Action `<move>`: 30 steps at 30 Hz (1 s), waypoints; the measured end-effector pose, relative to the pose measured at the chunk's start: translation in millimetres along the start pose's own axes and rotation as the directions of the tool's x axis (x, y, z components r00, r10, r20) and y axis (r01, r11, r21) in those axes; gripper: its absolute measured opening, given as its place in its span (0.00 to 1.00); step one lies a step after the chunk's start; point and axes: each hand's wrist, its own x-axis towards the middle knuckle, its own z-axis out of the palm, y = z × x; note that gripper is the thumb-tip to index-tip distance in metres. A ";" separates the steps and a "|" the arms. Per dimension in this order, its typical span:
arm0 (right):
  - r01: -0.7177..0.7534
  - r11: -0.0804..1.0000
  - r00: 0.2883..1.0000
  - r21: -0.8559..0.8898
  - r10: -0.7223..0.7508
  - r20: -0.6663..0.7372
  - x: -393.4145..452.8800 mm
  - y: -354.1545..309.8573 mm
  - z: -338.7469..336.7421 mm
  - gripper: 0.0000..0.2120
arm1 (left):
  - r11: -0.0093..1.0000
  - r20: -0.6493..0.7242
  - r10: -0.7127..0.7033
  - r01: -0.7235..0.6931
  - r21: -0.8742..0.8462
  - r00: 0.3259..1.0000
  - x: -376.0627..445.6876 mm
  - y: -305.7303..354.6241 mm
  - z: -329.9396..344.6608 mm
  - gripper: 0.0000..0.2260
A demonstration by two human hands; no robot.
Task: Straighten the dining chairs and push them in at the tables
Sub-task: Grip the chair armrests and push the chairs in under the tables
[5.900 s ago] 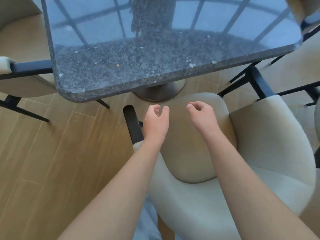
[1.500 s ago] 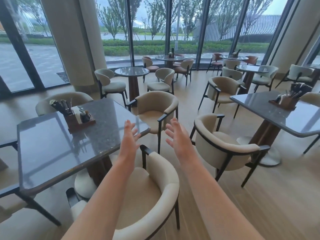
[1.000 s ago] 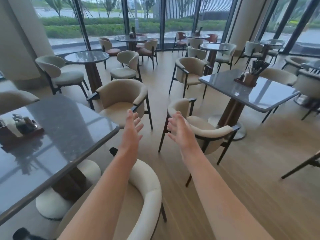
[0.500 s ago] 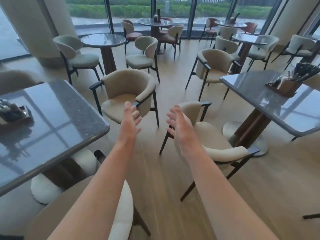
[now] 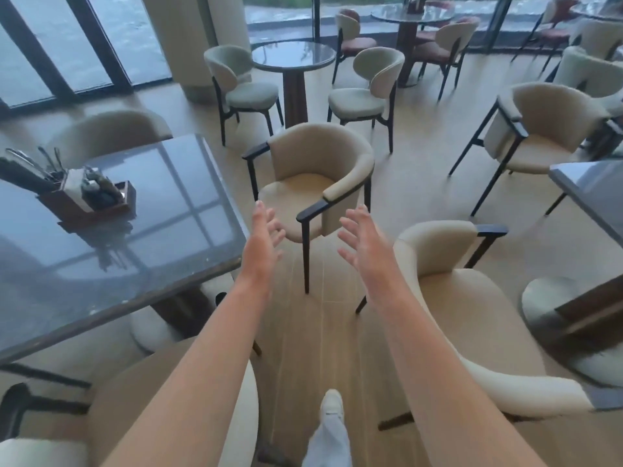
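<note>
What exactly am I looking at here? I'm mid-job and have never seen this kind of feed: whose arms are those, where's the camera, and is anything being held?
There is no machine: a person wears one wide-angle camera on the head, looking forward and down. The left hand and right hand reach forward, fingers spread, holding nothing. Ahead stands a cream armchair, out from the dark square table on the left and turned at an angle to it. That table carries a wooden caddy with cutlery and condiments. A second armchair is close on the right, with more tables and chairs beyond.
</note>
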 end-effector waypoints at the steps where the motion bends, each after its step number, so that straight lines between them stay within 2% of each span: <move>1: -0.010 1.000 1.000 -0.019 0.010 0.018 15.9 -0.5 1.3 0.23 | 1.000 -0.013 -0.008 0.008 -0.004 1.000 15.4 -2.2 4.6 0.31; 3: -0.018 0.999 0.999 -0.033 0.019 0.026 49.3 -4.2 2.6 0.19 | 0.999 -0.012 -0.030 0.029 -0.019 0.999 48.2 -5.8 18.0 0.31; 5: -0.030 0.999 1.000 -0.042 0.030 0.001 83.4 -17.1 3.2 0.11 | 0.998 0.011 -0.047 0.047 -0.044 0.999 83.6 -3.9 34.2 0.31; 6: -0.032 0.999 0.999 -0.038 0.032 -0.005 101.6 -24.4 2.4 0.11 | 0.997 0.024 -0.052 0.053 -0.050 0.998 102.2 -0.3 42.2 0.30; 9: -0.031 0.998 0.999 -0.047 0.030 -0.020 158.6 -42.8 -1.1 0.23 | 0.997 0.040 -0.058 0.061 -0.056 0.998 157.8 19.7 65.3 0.29; 11: -0.027 0.998 1.000 -0.064 0.026 -0.012 192.3 -53.3 0.2 0.26 | 0.998 0.035 -0.042 0.044 -0.052 0.998 189.5 33.1 76.0 0.29; 16: -0.033 0.999 0.999 -0.020 0.033 -0.019 263.7 -71.6 7.5 0.27 | 0.999 0.034 -0.015 0.017 -0.034 0.999 253.9 56.1 90.3 0.30; 20: -0.062 0.998 0.998 -0.012 0.062 0.013 326.4 -75.2 14.6 0.18 | 0.999 -0.014 -0.018 0.017 -0.032 1.000 310.5 63.4 91.3 0.30; 24: -0.081 0.997 0.994 -0.006 0.081 0.068 396.7 -75.3 25.6 0.25 | 0.999 -0.111 -0.047 0.045 -0.027 0.993 361.8 71.5 95.4 0.30; 30: -0.125 0.992 0.975 0.005 0.122 0.185 493.4 -92.9 45.5 0.25 | 0.999 -0.199 -0.047 0.051 0.012 0.979 437.6 90.5 117.5 0.30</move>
